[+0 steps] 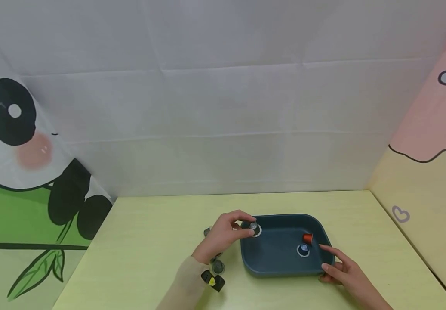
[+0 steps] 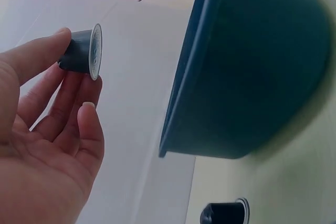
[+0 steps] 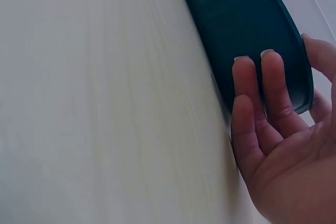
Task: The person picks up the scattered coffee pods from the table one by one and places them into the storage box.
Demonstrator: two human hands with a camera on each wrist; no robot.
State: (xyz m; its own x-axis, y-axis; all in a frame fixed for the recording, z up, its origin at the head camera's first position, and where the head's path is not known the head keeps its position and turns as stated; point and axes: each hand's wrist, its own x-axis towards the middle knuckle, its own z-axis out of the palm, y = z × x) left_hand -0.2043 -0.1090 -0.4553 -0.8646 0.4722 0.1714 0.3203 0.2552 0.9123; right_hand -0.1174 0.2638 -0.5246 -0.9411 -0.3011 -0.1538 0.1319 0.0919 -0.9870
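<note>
My left hand (image 1: 223,237) pinches a dark coffee capsule (image 2: 77,53) between thumb and fingers. In the head view this capsule is over the left end of a dark teal tray (image 1: 273,273), its pale rim turned away from the fingertips. Inside the tray toward the right are a red capsule (image 1: 307,239) and a blue capsule (image 1: 303,249), close together. My right hand (image 1: 344,272) holds the tray's right end. Its fingers (image 3: 273,80) press the outer wall while the thumb side reaches the rim.
Several dark capsules lie on the pale wooden table (image 1: 157,237) left of the tray, partly hidden by my left arm; one green-grey capsule (image 1: 218,267) shows. A dark capsule (image 2: 224,213) also stands near the tray in the left wrist view. A white cloth wall (image 1: 223,163) rises behind.
</note>
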